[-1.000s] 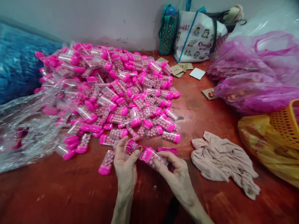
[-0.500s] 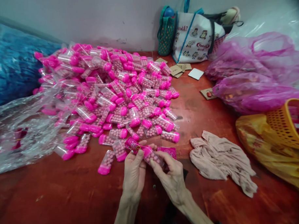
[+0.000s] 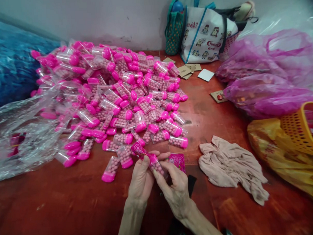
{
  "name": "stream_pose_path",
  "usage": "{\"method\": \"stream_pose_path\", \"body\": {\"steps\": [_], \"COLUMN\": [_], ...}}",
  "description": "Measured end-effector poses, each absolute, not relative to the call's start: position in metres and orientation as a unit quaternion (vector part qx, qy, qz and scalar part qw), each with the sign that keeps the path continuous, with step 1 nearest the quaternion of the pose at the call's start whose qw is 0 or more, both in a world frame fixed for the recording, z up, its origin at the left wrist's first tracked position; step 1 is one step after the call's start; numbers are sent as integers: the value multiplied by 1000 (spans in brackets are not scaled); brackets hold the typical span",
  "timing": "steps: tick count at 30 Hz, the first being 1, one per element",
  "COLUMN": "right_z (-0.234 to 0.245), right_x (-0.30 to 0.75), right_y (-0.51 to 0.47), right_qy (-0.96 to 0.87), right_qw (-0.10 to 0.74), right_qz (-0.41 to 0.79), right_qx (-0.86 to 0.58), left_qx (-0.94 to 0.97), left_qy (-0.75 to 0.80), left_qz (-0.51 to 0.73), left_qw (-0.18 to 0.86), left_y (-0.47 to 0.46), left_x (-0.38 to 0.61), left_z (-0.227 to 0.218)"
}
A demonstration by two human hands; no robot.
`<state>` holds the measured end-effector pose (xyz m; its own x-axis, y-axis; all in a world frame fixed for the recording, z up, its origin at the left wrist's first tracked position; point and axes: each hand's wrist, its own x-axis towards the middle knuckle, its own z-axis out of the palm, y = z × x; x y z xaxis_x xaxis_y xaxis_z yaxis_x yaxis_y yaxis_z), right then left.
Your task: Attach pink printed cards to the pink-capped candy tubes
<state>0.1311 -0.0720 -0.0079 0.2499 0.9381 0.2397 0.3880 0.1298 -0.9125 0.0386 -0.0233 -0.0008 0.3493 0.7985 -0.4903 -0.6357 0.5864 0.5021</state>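
Both of my hands meet over the red table near its front edge. My left hand (image 3: 141, 179) and my right hand (image 3: 174, 187) pinch a clear candy box with a pink cap (image 3: 156, 164) between their fingers. A pink printed label strip (image 3: 137, 148) sticks out from the box toward the upper left. More pink labels (image 3: 178, 161) lie flat on the table just right of my fingers. A big heap of the same pink-capped boxes (image 3: 119, 94) filled with pink balls spreads behind my hands.
A crumpled beige cloth (image 3: 232, 168) lies right of my hands. An orange basket (image 3: 304, 127) on a yellow bag, and pink plastic bags (image 3: 265, 79), fill the right side. Clear plastic sheeting (image 3: 21, 136) and a blue bag (image 3: 13, 64) sit left. Tote bags (image 3: 205, 33) stand against the wall.
My hands have drawn closer together around the candy box, and both moved slightly right and toward me. The label strip now lies along the box's far end.
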Motion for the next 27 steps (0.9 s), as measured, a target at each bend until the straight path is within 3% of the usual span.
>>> {"method": "stream_pose_path", "body": {"steps": [13, 22, 27], "right_z": [-7, -5, 0], "right_x": [128, 127, 130], "right_y": [-70, -70, -68], "right_qy": [-597, -528, -465], "right_qw": [498, 559, 538], "right_qz": [206, 285, 378], "right_qx": [-595, -572, -593], "left_qx": [149, 163, 134], "left_qy": [390, 345, 334], "left_qz": [462, 427, 428], "left_qw": [783, 820, 829], "left_y": [-17, -19, -22], "left_x": [35, 33, 34], "left_z": [1, 3, 2]}}
